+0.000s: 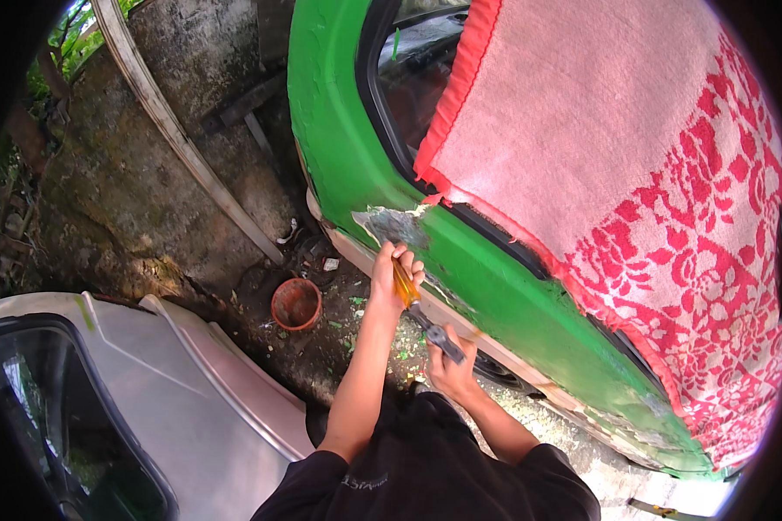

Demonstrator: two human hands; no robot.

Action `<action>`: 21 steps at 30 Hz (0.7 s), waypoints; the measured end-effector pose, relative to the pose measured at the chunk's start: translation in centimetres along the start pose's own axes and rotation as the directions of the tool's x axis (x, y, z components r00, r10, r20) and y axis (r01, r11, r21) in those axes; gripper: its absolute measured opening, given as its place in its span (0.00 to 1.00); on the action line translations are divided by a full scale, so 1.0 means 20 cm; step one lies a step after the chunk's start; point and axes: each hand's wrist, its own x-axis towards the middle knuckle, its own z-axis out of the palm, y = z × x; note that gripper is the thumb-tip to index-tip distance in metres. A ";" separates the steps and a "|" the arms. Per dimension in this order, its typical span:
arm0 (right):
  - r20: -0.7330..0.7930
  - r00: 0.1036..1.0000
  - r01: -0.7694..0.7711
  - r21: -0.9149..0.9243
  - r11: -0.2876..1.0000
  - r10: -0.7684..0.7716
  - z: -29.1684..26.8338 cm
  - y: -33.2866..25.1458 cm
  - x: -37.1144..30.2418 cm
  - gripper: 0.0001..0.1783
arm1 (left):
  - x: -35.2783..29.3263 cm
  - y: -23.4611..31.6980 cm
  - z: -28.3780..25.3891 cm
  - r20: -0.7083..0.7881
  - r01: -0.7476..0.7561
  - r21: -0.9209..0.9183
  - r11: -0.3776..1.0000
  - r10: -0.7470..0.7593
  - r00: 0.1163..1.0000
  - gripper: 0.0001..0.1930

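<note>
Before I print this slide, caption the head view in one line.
Left hand around an amber-handled tool, right hand gripping a hammer-like tool, beside a green vehicle with a bare patch.

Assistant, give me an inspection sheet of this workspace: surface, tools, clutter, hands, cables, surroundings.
Surface: green vehicle, paint chipped around a bare grey patch.
Job's things: amber-handled tool; hammer, head near the tool; contact unclear.
Clutter: green flakes and a reddish-brown pot on the ground.
Hands: left hand closed around the amber-handled tool; right hand holding the hammer.
Cables: nothing seen.
Surroundings: floral cloth over the green vehicle; silver vehicle at left; stained wall.
</note>
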 end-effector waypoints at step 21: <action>-0.088 0.987 0.146 0.169 0.975 -0.132 -0.07 -0.11 -0.03 0.08 | -0.03 -0.01 -0.01 -0.006 0.017 0.055 0.998 -0.017 1.000 0.15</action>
